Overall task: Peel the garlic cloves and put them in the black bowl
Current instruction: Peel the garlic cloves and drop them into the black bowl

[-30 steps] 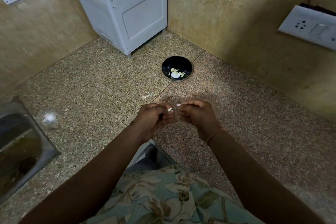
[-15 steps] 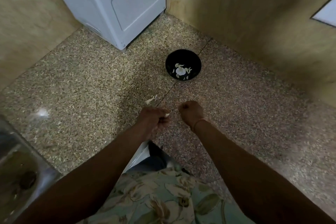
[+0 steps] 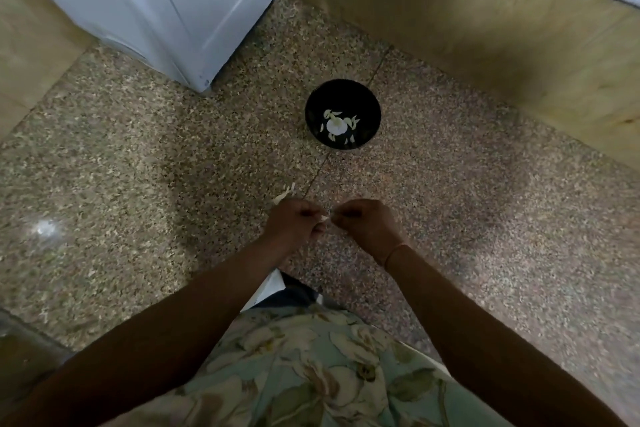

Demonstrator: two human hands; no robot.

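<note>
Looking down from the head view: both hands are meeting low over the speckled counter (image 3: 138, 149), close in front of the person's floral garment (image 3: 311, 374). The left hand (image 3: 294, 224) is curling its fingers round a small pale garlic clove (image 3: 325, 217), which is showing only as a sliver between the two hands. The right hand (image 3: 367, 225) is pinching at the same clove from the other side, fingertips bunched. Blur is hiding whether they are gripping skin or flesh. A thin band (image 3: 394, 251) is circling the right wrist. The black bowl (image 3: 367, 104) is sitting beyond the hands, well apart, near the wall corner, holding a white garlic bulb (image 3: 336, 126) and loose pale pieces. Peel scraps (image 3: 285, 192) are lying on the counter just beyond the left hand. A white appliance (image 3: 194, 3) is standing at the far left.
</note>
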